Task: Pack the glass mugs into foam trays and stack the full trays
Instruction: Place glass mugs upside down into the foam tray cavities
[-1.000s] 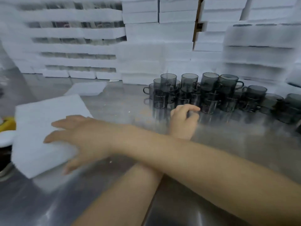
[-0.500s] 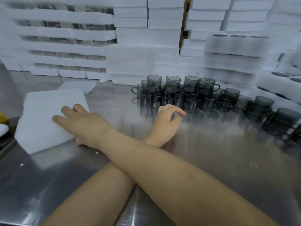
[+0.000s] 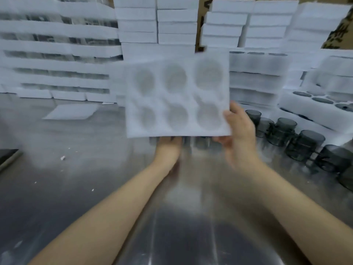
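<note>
Foam tray (image 3: 177,96) with 6 empty wells is held upright; right hand (image 3: 240,134) pinches its corner, left hand (image 3: 168,148) meets its bottom edge, grip hidden.

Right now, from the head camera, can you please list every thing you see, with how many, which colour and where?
foam tray: one, white, six empty round pockets, held up above the table centre
glass mugs: several, smoky grey, on the table at right; more hidden behind the tray
stacked foam trays: many, white, along the back
foam sheet: one, white, flat on the table, back left
table: one, steel grey, a few white crumbs on it
cardboard: brown, behind the stacks, count unclear
left hand: under the tray's lower edge, fingers hidden
right hand: grips the tray's lower right corner
</note>
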`<control>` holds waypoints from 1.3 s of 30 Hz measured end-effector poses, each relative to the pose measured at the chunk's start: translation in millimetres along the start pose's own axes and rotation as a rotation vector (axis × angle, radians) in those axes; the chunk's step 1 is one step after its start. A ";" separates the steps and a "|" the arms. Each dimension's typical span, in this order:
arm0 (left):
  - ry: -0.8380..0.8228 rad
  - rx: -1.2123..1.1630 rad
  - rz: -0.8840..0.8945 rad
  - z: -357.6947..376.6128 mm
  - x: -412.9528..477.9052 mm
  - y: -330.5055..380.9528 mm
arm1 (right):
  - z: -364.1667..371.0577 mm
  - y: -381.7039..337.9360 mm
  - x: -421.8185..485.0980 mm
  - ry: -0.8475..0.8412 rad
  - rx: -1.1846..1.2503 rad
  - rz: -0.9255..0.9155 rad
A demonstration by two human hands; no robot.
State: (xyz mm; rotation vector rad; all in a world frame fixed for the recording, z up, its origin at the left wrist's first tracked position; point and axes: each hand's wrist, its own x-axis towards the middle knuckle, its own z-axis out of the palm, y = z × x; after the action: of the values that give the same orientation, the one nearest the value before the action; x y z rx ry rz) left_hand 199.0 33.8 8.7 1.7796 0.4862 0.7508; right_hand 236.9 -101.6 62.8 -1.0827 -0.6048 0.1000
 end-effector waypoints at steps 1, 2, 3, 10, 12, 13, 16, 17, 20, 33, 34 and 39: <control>0.063 -0.001 -0.018 -0.2 0.8 -2.2 | -22.3 -4.1 6.0 0.021 0.058 0.112; 0.093 0.022 -0.018 -0.4 3.3 -6.2 | -41.5 -9.3 9.4 0.052 0.091 0.196; 0.106 0.022 -0.022 -4.0 5.5 -7.9 | -56.6 -16.4 12.8 0.092 0.114 0.254; 0.313 -0.383 -0.226 -33.8 22.0 -6.4 | -113.5 -37.7 23.9 -0.089 -0.549 0.637; 0.269 -0.503 -0.322 -35.6 21.0 -4.5 | -120.2 -34.9 20.9 -0.153 -0.988 0.603; 0.243 -0.504 -0.340 -35.3 20.5 -4.4 | -121.6 -31.5 20.9 -0.146 -1.100 0.565; 0.266 -0.362 -0.271 -32.4 16.5 -1.7 | -121.9 -23.3 22.7 -0.198 -1.137 0.535; 0.286 -0.333 -0.239 -31.9 15.0 -0.5 | -121.9 -21.6 23.1 -0.247 -1.116 0.542; 0.247 -0.344 -0.209 -32.0 13.8 1.8 | -125.0 -14.8 26.4 -0.160 -1.040 0.425; -0.150 -0.401 -0.177 -26.5 10.5 1.1 | -159.3 28.4 41.4 0.008 -1.453 -0.089; -0.218 -0.444 -0.202 -26.5 9.3 1.5 | -158.7 30.6 43.9 -0.040 -1.453 -0.086; -0.226 -0.440 -0.161 -21.6 7.0 2.0 | -160.3 36.7 49.8 -0.133 -1.536 -0.036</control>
State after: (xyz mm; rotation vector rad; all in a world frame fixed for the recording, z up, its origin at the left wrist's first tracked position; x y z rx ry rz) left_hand 188.8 52.6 16.9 1.3735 0.2813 0.4897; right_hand 367.7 -193.8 0.0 -2.5530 -0.8120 -0.4052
